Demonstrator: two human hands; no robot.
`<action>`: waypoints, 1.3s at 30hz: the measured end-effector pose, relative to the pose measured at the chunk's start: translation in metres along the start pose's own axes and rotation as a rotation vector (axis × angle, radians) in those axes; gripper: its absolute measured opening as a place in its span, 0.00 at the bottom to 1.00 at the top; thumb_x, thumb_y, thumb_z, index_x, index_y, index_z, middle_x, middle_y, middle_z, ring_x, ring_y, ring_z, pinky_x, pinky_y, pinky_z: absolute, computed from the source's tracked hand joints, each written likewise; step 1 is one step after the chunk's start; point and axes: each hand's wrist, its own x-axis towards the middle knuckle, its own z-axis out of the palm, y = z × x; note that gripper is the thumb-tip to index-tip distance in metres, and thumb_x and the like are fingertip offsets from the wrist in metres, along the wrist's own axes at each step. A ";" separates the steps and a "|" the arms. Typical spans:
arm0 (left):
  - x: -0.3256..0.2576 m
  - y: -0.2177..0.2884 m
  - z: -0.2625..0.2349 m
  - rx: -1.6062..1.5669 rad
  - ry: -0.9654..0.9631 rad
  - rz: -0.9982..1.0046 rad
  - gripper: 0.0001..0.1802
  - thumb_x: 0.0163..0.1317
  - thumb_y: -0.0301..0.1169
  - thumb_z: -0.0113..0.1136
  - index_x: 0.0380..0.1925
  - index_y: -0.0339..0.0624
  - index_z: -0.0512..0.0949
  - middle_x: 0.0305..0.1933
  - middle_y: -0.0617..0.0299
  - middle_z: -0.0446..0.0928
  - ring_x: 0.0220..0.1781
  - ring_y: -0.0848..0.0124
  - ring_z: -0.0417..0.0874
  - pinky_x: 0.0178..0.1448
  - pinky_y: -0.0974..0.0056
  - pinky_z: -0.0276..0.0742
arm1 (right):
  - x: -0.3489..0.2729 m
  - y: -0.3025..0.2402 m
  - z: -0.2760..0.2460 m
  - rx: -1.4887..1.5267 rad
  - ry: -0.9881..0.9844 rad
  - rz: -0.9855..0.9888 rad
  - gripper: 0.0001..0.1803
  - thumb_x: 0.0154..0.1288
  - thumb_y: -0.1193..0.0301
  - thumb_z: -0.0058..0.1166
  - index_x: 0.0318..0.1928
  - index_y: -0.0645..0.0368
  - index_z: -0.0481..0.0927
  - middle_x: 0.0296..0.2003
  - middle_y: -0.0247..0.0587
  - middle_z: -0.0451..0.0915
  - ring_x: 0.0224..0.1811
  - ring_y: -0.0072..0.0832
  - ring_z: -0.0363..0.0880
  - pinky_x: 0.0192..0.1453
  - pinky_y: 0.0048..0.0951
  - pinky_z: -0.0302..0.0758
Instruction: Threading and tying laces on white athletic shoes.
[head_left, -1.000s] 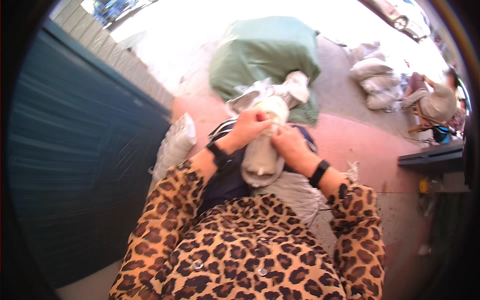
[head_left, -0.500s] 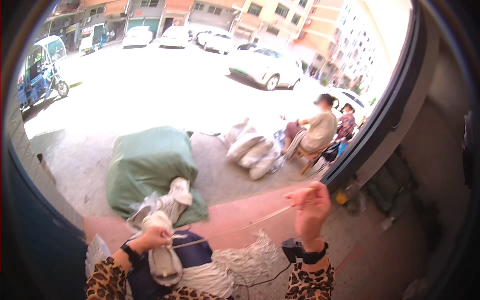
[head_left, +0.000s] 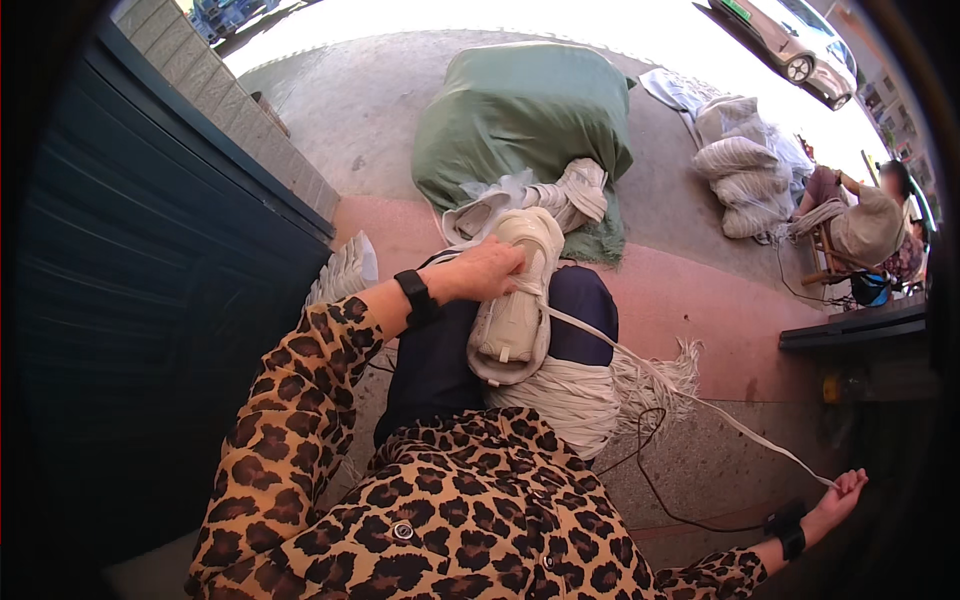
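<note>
A pale beige shoe (head_left: 510, 335) lies lengthwise across my thighs. My left hand (head_left: 488, 268) grips it from the left, fingers closed near its lacing area; what lies under the fingertips is hidden. From there a long off-white shoelace (head_left: 690, 393) runs down to the right. Its far end is pinched in my right hand (head_left: 848, 488), stretched out low at the right side, and the lace sags slightly. Beside the shoe, a thick bundle of off-white laces (head_left: 565, 400) is draped over my right thigh, its frayed ends (head_left: 665, 378) spreading beyond.
Ahead stands a big green sack (head_left: 520, 110) with several pale shoes (head_left: 578, 195) at its front. More pale pieces (head_left: 348, 268) are stacked by the dark door (head_left: 180, 300). White sacks (head_left: 745, 175) and a seated person (head_left: 865, 225) are far right. A dark cable (head_left: 655, 490) loops near my right side.
My view has tilted down and turned left. My right hand, raised in front before, is now low and far out right, still with the lace. My left hand stays at the shoe.
</note>
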 end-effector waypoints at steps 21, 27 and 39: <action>-0.081 -0.004 0.001 0.188 0.161 0.011 0.10 0.58 0.34 0.53 0.38 0.42 0.73 0.28 0.54 0.77 0.32 0.57 0.80 0.36 0.56 0.75 | -0.225 0.365 0.391 -1.246 -1.244 -0.125 0.16 0.59 0.61 0.52 0.22 0.60 0.73 0.18 0.49 0.74 0.23 0.45 0.76 0.26 0.41 0.69; -0.078 -0.015 0.004 0.283 0.305 0.018 0.04 0.56 0.27 0.48 0.30 0.41 0.72 0.26 0.52 0.76 0.31 0.55 0.80 0.33 0.56 0.75 | -0.189 0.360 0.408 -1.317 -1.016 -0.032 0.15 0.54 0.60 0.59 0.37 0.56 0.79 0.25 0.43 0.80 0.27 0.39 0.80 0.31 0.37 0.74; -0.075 -0.021 0.025 0.026 0.231 -0.188 0.11 0.60 0.33 0.46 0.27 0.38 0.73 0.23 0.45 0.75 0.29 0.48 0.78 0.34 0.49 0.73 | -0.243 0.427 0.444 -1.324 -1.120 -0.238 0.08 0.55 0.67 0.53 0.32 0.57 0.77 0.25 0.47 0.79 0.29 0.41 0.79 0.33 0.38 0.74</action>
